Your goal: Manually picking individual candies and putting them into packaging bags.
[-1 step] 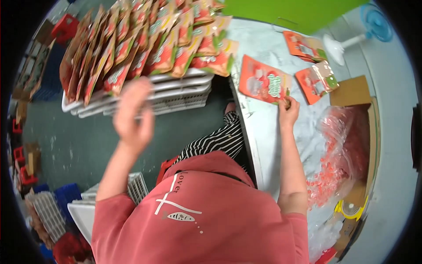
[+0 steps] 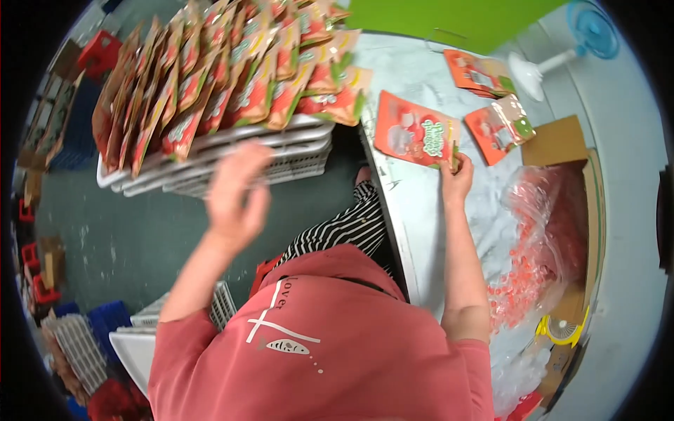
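Note:
My right hand (image 2: 457,177) pinches the near right corner of a flat red-orange pouch (image 2: 414,130) lying on the white worktable. My left hand (image 2: 237,196), smeared by motion, is over the floor just in front of a stack of white plastic crates (image 2: 298,144). Its fingers and thumb are apart, and I see nothing in it. On the top crate, filled pouches (image 2: 253,98) stand in tight leaning rows. Just right of the flat pouch lies another pouch (image 2: 500,130), with a small pile of pouches (image 2: 477,72) beyond it.
A cardboard box (image 2: 595,217) at the right holds a clear bag (image 2: 537,231) of small red-wrapped pieces, some on the table (image 2: 421,231). A yellow fan (image 2: 560,331) sits nearby; a blue-and-white fan (image 2: 593,31) stands at far right. White crates (image 2: 133,351) are at lower left.
My left hand has moved right and slightly nearer, away from the pouches on the crate. My right hand keeps its pinch on the flat pouch; the view has shifted slightly.

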`<state>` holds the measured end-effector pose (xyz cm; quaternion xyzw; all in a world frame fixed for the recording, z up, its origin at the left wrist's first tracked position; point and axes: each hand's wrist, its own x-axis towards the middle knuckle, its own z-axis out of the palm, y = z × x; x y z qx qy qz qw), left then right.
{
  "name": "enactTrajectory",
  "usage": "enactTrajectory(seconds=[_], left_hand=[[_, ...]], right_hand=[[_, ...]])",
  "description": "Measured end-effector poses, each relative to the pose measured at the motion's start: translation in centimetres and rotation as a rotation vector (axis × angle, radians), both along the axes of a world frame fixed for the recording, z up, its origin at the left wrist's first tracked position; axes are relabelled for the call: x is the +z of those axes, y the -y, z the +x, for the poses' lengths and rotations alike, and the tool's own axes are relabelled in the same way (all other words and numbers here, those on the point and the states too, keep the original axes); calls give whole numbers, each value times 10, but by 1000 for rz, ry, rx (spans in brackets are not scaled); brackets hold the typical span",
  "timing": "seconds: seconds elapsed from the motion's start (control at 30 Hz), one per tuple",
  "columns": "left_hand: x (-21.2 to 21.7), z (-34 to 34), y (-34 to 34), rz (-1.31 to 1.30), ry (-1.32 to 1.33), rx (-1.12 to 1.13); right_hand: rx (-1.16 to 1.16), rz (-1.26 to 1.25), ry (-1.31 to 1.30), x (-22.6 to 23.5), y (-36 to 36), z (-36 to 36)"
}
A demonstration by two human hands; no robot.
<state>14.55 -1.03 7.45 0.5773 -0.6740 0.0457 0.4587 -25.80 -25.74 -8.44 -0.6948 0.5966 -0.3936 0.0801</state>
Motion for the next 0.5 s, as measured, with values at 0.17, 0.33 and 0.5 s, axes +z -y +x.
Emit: enactTrajectory(seconds=[0.17,0.33,0.5], left_hand=[[-50,-79,17,420,-316,-393],[-56,-112,37,503,-272,-565],[-50,-142,55,548,-246,-676]], right_hand=[[-55,282,330,14,-8,-11],[-60,410,639,28,-33,-34],[-141,677,1048,47,-116,-52]])
